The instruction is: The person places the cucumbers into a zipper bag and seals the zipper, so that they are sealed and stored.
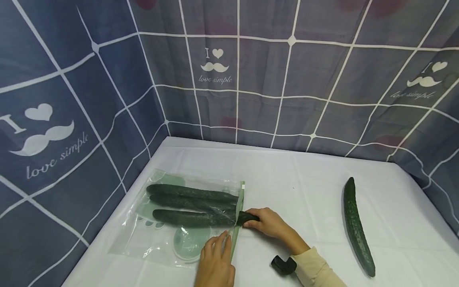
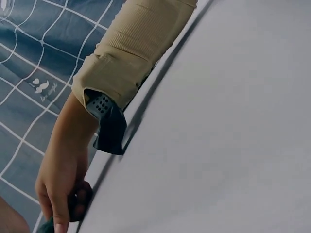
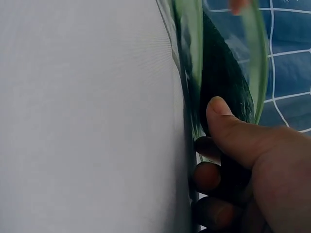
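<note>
A clear zip bag (image 1: 143, 243) with green printed patches lies flat on the left of the table, its green-edged mouth facing right. Dark green cucumbers (image 1: 193, 193) lie side by side inside it. My right hand (image 1: 267, 223) grips the end of a cucumber (image 3: 223, 73) that passes through the bag's mouth, thumb on one side and curled fingers on the other. With its fingertips, my left hand (image 1: 216, 259) pinches the bag's edge at the near part of the mouth. In the left wrist view, the right hand (image 2: 63, 179) shows beneath a beige sleeve.
Another cucumber (image 1: 358, 227) lies by itself on the right of the white-covered table (image 1: 287, 183). A black wrist-worn device (image 1: 283, 265) sits at the right cuff. Checked curtains (image 1: 265, 71) hang behind and beside the table.
</note>
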`<action>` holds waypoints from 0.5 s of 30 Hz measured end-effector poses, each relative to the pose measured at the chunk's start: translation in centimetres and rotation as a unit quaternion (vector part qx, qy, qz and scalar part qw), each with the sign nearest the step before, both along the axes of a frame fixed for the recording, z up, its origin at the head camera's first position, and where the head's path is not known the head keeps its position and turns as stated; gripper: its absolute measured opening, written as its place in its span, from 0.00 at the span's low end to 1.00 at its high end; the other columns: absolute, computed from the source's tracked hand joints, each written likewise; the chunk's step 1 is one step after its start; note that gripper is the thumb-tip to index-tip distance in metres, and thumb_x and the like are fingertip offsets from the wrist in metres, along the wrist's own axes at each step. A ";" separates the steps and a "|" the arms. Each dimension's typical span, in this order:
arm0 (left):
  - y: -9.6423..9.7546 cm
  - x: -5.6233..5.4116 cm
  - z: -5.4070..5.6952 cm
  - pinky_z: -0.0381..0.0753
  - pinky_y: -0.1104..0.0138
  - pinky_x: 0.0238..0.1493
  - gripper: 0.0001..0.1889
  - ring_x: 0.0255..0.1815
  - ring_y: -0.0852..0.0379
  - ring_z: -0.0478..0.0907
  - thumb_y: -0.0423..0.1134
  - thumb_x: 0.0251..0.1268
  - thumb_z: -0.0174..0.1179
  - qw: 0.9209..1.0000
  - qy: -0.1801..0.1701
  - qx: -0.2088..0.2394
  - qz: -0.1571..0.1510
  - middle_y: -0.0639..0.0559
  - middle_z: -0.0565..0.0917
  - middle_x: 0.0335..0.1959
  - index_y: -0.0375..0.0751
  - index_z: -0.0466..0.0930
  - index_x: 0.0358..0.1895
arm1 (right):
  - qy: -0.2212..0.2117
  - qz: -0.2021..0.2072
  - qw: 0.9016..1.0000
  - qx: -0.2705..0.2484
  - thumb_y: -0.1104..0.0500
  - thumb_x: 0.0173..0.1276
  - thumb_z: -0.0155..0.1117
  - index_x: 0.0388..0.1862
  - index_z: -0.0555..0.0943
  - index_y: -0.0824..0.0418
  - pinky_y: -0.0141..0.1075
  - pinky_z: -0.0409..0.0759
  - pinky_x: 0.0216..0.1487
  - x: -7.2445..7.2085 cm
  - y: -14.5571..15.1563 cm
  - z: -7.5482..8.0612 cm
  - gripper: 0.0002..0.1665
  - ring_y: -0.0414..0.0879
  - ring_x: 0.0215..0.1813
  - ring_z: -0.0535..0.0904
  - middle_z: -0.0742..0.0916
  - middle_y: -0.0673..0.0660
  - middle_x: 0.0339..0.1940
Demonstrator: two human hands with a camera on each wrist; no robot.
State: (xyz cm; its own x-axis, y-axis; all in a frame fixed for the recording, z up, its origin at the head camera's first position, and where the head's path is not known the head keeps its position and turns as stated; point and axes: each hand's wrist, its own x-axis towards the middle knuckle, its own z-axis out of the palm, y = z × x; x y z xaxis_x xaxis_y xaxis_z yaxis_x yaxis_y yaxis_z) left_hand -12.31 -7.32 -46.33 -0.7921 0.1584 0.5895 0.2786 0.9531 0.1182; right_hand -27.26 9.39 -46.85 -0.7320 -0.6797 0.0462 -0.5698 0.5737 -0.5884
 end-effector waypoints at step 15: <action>0.6 -0.3 -1.3 0.73 0.65 0.34 0.26 0.40 0.55 0.70 0.34 0.43 0.38 0.996 0.081 0.037 -0.019 0.46 0.77 0.52 0.31 0.78 0.47 | 0.028 0.013 1.000 0.001 0.43 0.59 0.58 0.55 0.77 0.54 0.34 0.77 0.39 1.5 -0.5 -0.2 0.28 0.40 0.43 0.81 0.85 0.52 0.47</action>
State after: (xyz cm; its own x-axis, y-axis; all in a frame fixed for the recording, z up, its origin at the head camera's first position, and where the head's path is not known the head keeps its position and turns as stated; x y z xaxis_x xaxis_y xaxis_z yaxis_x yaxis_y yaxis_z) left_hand -12.61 -6.68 -47.62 -0.6794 0.1376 0.7207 0.3349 0.9321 0.1377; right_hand -25.74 8.86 -47.03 -0.7112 -0.6979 0.0848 -0.6156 0.5599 -0.5546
